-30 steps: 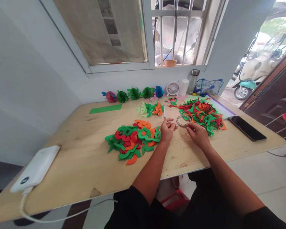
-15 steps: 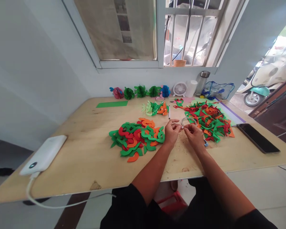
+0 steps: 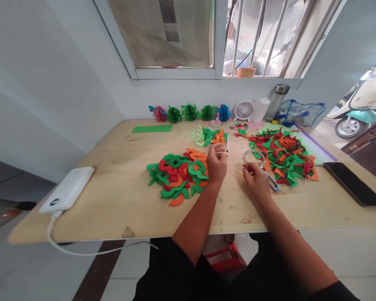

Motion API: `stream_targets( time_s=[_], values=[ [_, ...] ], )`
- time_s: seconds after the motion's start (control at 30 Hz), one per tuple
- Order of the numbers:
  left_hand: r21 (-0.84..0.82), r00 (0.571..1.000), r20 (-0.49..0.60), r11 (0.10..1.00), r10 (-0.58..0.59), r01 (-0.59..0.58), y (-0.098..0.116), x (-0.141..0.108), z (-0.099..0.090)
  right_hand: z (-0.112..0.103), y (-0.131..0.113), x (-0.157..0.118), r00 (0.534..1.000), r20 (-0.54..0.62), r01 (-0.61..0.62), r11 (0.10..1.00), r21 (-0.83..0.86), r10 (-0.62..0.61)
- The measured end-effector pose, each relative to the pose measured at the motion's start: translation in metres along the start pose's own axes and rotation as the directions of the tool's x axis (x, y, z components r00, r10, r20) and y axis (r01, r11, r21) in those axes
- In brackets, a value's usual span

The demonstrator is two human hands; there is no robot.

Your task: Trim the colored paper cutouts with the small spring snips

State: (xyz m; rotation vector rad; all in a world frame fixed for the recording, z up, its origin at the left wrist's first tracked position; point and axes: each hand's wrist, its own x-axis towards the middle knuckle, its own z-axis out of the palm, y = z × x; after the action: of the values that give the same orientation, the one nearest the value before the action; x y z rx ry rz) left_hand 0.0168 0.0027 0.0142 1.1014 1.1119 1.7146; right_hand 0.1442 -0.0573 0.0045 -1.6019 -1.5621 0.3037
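Bench (image 3: 113,200) carries two heaps of coloured pieces. Left hand (image 3: 217,164): grip pinching a thin pale piece (image 3: 223,152) between thumb and finger, just beside the pen (image 3: 227,142) and to the right of the heap of curved cut shapes (image 3: 175,175) in green, red and orange. Right hand (image 3: 257,180): fingers curled towards the thumb; whether they meet or hold anything cannot be told. Silver ring (image 3: 245,155) lies just beyond its fingertips; blue-handled tool (image 3: 273,184) lies to its right, its near end beside the heap of angular scraps (image 3: 288,154). Black phone (image 3: 354,184) lies right of the scraps. White power bank (image 3: 67,190), cable attached, lies at far left. Five folded ornaments (image 3: 189,112) and a small white fan (image 3: 244,110) stand along the wall.
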Motion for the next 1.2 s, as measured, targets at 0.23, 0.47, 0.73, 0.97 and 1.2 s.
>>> stream_targets(
  time_s=[0.23, 0.47, 0.73, 0.97, 1.2],
  values=[
    [-0.177, 0.948, -0.112, 0.945, -0.298, 0.276, 0.011, 0.019, -0.022, 0.007, -0.006, -0.008, 0.940, 0.317, 0.179, 0.972, -0.152, -0.124],
    [-0.252, 0.924, -0.076, 0.904, -0.374, 0.345, 0.008, 0.018, -0.022, 0.016, -0.017, 0.009, 0.876, 0.471, 0.265, 0.922, -0.281, -0.108],
    [-0.265, 0.913, -0.033, 0.885, -0.406, 0.384, 0.007, 0.015, -0.018, 0.031, -0.026, 0.039, 0.767, 0.634, 0.421, 0.825, -0.377, -0.101],
    [-0.177, 0.901, 0.000, 0.887, -0.433, 0.426, 0.003, 0.014, -0.016, 0.033, -0.018, 0.045, 0.751, 0.647, 0.440, 0.830, -0.342, -0.132],
    [-0.165, 0.880, -0.032, 0.871, -0.474, 0.463, -0.005, 0.015, -0.017, 0.036, -0.013, 0.048, 0.775, 0.624, 0.371, 0.872, -0.320, -0.101]
  ],
)
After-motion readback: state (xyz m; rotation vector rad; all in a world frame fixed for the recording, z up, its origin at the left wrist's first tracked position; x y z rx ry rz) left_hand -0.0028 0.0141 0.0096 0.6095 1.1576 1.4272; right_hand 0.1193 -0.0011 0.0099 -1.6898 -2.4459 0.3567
